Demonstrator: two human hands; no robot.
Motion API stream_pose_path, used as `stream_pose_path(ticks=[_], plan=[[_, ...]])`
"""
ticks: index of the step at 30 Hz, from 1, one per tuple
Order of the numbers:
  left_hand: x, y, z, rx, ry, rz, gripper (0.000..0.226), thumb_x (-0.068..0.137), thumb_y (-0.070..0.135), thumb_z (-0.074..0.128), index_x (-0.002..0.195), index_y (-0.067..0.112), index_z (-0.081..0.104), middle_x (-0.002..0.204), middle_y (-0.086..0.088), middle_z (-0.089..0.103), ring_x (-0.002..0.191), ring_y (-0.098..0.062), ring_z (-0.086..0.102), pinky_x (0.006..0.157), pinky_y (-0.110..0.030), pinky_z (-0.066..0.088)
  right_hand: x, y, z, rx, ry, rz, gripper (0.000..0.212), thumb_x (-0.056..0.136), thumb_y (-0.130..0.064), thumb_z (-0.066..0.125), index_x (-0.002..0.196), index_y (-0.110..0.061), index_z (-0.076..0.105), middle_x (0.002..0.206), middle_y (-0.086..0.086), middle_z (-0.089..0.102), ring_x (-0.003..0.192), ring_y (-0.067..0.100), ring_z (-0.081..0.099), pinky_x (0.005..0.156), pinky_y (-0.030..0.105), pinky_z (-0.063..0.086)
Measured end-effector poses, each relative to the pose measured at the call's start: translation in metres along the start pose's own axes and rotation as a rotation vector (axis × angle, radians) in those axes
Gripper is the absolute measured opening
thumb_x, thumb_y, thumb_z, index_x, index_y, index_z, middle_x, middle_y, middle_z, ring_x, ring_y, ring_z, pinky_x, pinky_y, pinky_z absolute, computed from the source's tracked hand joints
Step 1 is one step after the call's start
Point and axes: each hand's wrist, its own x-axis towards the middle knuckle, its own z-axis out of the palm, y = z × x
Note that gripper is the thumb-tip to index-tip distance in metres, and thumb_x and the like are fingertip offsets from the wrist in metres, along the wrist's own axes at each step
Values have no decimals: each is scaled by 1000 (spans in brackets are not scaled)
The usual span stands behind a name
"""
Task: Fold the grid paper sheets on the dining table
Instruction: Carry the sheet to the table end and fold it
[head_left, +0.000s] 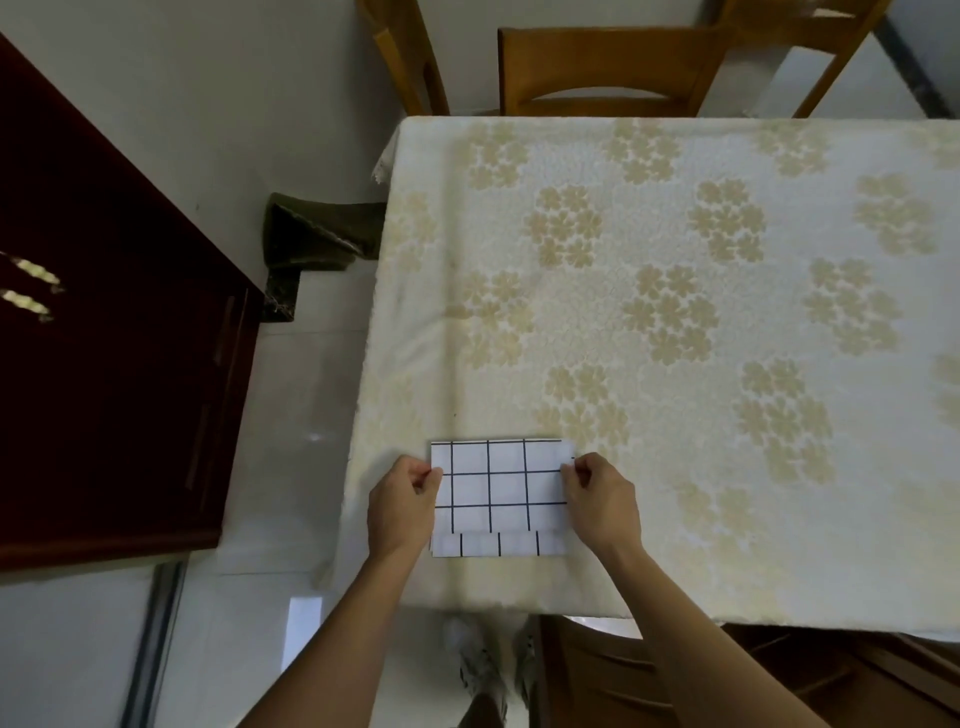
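While pinching the grid paper, left hand and right hand, fingers curled.

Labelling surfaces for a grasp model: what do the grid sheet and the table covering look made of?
Grid sheet: apparently thin matte paper, since a flap lies folded flat. Table covering: likely woven or lace-like cloth with a floral pattern, draping over the edge; plastic cannot be ruled out.

no legible text, grid paper apparently only ruled lines
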Motion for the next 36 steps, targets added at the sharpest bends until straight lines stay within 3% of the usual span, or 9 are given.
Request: stream_pose_path(ticks=[5,10,14,17,19,24,29,33,36], plan=[[-4,-12,-2,25,32,-3,11,94,30,60,89,21,59,88,8,65,81,-13,61,68,-28,46,-2,12,-4,2,-3,23,22,98,-34,53,105,-15,62,95,1,64,81,17,59,63,27,40],[-26,-21,-13,153,80,169,9,96,21,55,88,21,55,86,4,58,77,-15,57,60,-25,42,-18,21,-16,-17,8,10,22,97,-28,55,113,-15,62,104,3,63,84,17,58,68,26,43],[-48,-29,-12,425,99,455,6,91,20,59,96,18,61,94,1,60,84,-19,57,70,-34,50,-40,30,-24,-108,47,-154,17,95,-21,57,111,-16,62,104,1,60,79,14,57,62,23,44],[-58,-35,-7,523,84,590,26,88,23,62,114,17,64,114,-3,63,103,-22,61,80,-37,53,-56,39,-22,-215,72,-299,17,92,-16,60,109,-14,64,103,1,60,80,17,59,60,22,46],[-58,-35,-6,577,74,636,40,91,30,49,126,14,62,132,-8,60,119,-25,58,91,-41,53,-62,46,-18,-297,91,-404,20,88,-12,64,108,-12,65,103,3,60,82,21,60,58,26,50],[-59,-40,-1,703,-27,651,65,93,42,29,148,10,40,159,-6,32,146,-22,30,115,-47,32,-65,59,-8,-480,103,-621,40,79,-12,71,118,-11,63,122,12,61,102,32,63,72,40,56],[-62,-52,16,829,-193,678,73,93,49,19,156,12,9,164,-3,0,152,-20,-1,122,-50,14,-65,57,10,-604,-29,-669,65,95,-40,48,152,-15,32,161,11,28,148,28,27,115,43,33],[-59,-53,21,873,-260,670,78,89,48,15,155,14,-8,162,-2,-20,150,-18,-17,124,-46,1,-60,53,17,-660,-131,-629,77,96,-54,32,159,-19,4,166,3,-4,153,22,-2,122,41,8],[-57,-56,21,895,-266,673,79,88,49,15,155,14,-11,162,-2,-22,150,-18,-18,124,-45,1,-59,50,19,-708,-187,-601,79,94,-56,24,158,-19,-4,164,3,-15,152,23,-11,123,46,2]])
